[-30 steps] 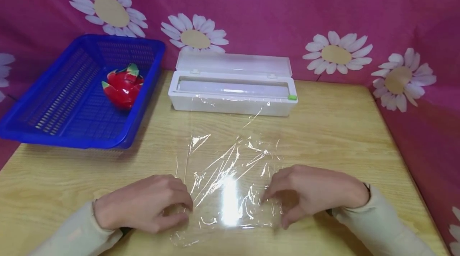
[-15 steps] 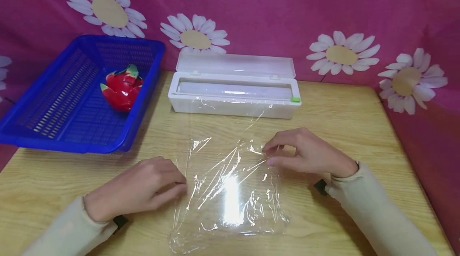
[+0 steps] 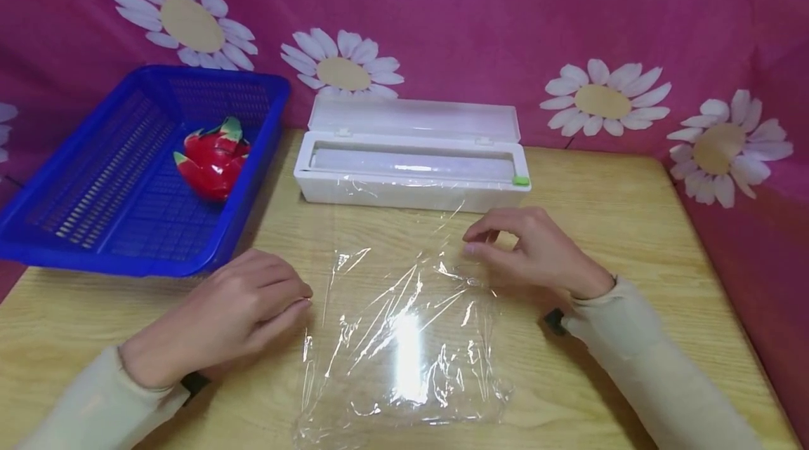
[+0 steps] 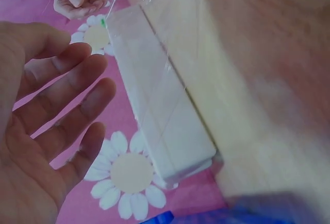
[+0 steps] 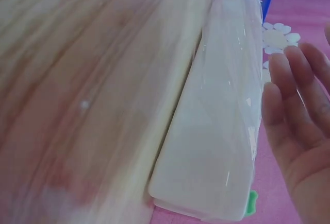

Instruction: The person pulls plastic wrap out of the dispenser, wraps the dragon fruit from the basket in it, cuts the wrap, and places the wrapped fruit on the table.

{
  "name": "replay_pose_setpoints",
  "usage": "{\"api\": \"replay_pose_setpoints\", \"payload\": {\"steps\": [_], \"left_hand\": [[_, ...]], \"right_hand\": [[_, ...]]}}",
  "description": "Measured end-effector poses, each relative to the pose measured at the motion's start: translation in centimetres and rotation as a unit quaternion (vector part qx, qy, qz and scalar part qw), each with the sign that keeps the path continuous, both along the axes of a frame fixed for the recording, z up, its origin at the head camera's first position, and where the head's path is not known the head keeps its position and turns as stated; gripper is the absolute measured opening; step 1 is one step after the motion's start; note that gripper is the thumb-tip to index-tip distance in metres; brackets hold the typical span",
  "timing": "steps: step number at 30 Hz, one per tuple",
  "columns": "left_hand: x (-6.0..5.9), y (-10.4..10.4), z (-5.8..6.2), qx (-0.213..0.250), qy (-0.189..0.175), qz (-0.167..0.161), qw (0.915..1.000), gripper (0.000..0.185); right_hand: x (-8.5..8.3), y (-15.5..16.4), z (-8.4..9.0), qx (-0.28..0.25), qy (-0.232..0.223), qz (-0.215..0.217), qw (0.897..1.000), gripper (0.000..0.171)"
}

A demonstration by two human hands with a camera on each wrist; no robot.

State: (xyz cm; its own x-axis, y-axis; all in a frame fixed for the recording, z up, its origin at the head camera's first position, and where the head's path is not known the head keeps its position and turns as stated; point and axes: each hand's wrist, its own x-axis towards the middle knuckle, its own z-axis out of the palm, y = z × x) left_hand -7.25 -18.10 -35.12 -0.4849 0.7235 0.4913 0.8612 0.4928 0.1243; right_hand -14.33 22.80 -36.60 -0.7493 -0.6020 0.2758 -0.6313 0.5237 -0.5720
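Pink daisy-print cloth backs our light wooden bench. A crinkled sheet of clear cling film lies near the front edge, running back to the white plastic wrap dispenser box. Our left hand rests open beside the film; our right hand, fingers loosely curled, holds nothing we can make out.

The head view looks forward and down over the pale wooden desk from its near edge, toward the far pink daisy-printed cloth; the left wrist view sits close behind the left hand, facing far; the right wrist view hugs the desk; all three share the long white plastic wrap dispenser box.
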Motion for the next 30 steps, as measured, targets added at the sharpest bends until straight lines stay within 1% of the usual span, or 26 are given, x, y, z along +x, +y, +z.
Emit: {"api": "replay_pose_setpoints", "payload": {"steps": [5, 10, 15, 16, 19, 21, 22, 26, 30], "left_hand": [[-0.3, -0.7, 1.1, 0.004, 0.021, 0.015, 0.9997, 0.05], [-0.7, -0.9, 1.8, 0.006, 0.034, 0.016, 0.9993, 0.049], [-1.2, -1.0, 2.1, 0.006, 0.034, 0.017, 0.9993, 0.049], [-1.3, -1.0, 2.1, 0.001, 0.028, 0.019, 0.9994, 0.05], [-1.6, -1.1, 2.0, -0.013, 0.01, 0.028, 0.9995, 0.052], [-1.8, -1.1, 1.9, -0.012, 0.011, 0.03, 0.9994, 0.053], [-1.9, -1.1, 1.8, -0.012, 0.01, 0.032, 0.9994, 0.053], [-2.3, -0.8, 1.1, 0.008, 0.029, 0.028, 0.9992, 0.052], [-2.5, -0.5, 0.5, 0.011, 0.021, 0.031, 0.9992, 0.052]], "right_hand": [[-0.7, -0.3, 0.0, -0.011, 0.004, -0.019, 1.0, 0.01], [-1.2, -0.1, 0.1, -0.017, 0.013, -0.037, 0.999, 0.008], [-1.6, 0.2, 0.1, -0.026, 0.023, -0.047, 0.998, 0.009], [-1.7, 0.2, 0.0, -0.026, 0.026, -0.051, 0.998, 0.009], [-1.8, 0.4, -0.1, -0.02, 0.038, -0.063, 0.997, 0.009], [-1.8, 0.5, -0.3, -0.016, 0.036, -0.07, 0.997, 0.01], [-1.8, 0.5, -0.4, -0.014, 0.033, -0.073, 0.997, 0.01], [-2.1, 0.6, -0.8, -0.006, 0.007, -0.074, 0.997, 0.013], [-2.3, 0.5, -1.1, 0.003, -0.002, -0.065, 0.998, 0.015]]}}
